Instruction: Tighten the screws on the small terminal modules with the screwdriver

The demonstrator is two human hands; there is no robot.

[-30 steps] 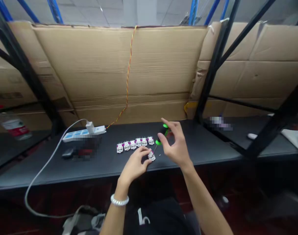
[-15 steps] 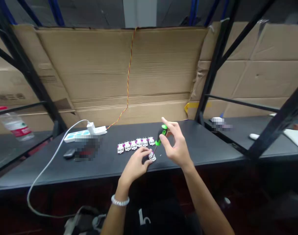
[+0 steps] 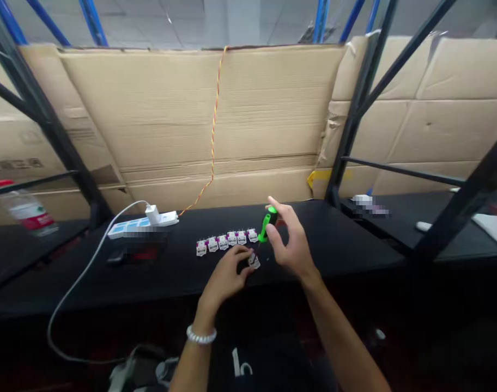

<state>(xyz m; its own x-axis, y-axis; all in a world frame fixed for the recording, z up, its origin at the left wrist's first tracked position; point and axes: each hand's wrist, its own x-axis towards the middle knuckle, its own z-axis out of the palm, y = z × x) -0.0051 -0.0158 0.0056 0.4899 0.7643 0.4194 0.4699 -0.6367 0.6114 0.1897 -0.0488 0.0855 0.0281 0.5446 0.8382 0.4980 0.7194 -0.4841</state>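
Observation:
With thumb and fingers, my left hand grips a small white part with a purple edge against the black tabletop. My right hand is closed on a green and black screwdriver, index finger over the top of its handle. The screwdriver leans slightly, its shaft running down to the white part; the tip's exact contact is too small to make out. Just behind my left hand, several similar white and purple parts lie in a row.
A white power strip with a plugged-in charger and cable lies at the left. A water bottle stands farther left. Dark metal posts flank the table, and cardboard closes its back.
The screwdriver handle has turned in my right hand, showing a different green side. My left hand stays in place on the white part. The picture's brightness has changed.

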